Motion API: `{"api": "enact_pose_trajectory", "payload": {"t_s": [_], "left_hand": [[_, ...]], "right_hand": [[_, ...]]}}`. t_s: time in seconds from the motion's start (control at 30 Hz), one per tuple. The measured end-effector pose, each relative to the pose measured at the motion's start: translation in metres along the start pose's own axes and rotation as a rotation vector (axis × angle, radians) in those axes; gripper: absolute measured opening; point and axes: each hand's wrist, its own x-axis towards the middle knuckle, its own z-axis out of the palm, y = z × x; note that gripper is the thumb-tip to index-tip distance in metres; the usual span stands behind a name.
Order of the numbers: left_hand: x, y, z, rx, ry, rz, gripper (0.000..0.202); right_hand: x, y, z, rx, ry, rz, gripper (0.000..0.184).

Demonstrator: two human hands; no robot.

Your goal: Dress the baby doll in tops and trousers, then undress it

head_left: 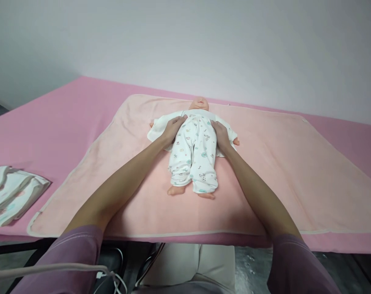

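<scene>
A baby doll (200, 103) lies on its back with its head toward the wall and its bare feet toward me. It wears a white top (161, 123) with the sleeves spread out to both sides. White printed baby pants (195, 151) cover its legs and reach high up its torso. My left hand (174, 128) is closed on the left edge of the pants near the waistband, thumb on top. On the opposite edge, my right hand (221, 134) grips the pants at about the same height. The fingertips of both hands are partly hidden by cloth.
Under the doll a peach blanket (274, 175) with pale edging is spread over a pink-covered table (69, 106). Folded printed cloths (20, 194) lie at the left front. A white wall (203, 45) rises behind. A pale cable (50, 267) crosses the lower left.
</scene>
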Motion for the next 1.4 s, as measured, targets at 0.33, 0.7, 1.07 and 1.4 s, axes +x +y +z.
{"api": "enact_pose_trajectory", "payload": {"t_s": [0.33,0.7,1.07,1.4], "left_hand": [[0.051,0.003,-0.003,0.355,0.071,0.027,0.062],[-0.175,0.057,-0.045,0.819,-0.201,0.263,0.024],[-0.222,0.049,-0.019,0.629,-0.145,0.059,0.054],[-0.267,0.065,-0.016,0.742,0.086,0.077,0.03]], "right_hand": [[0.053,-0.02,-0.004,-0.35,-0.003,0.229,0.049],[-0.196,-0.087,0.02,-0.767,-0.484,-0.589,0.034],[-0.208,-0.073,0.04,-0.512,-0.229,-0.427,0.023],[-0.238,-0.073,0.043,-0.66,-0.042,-0.6,0.021]]}}
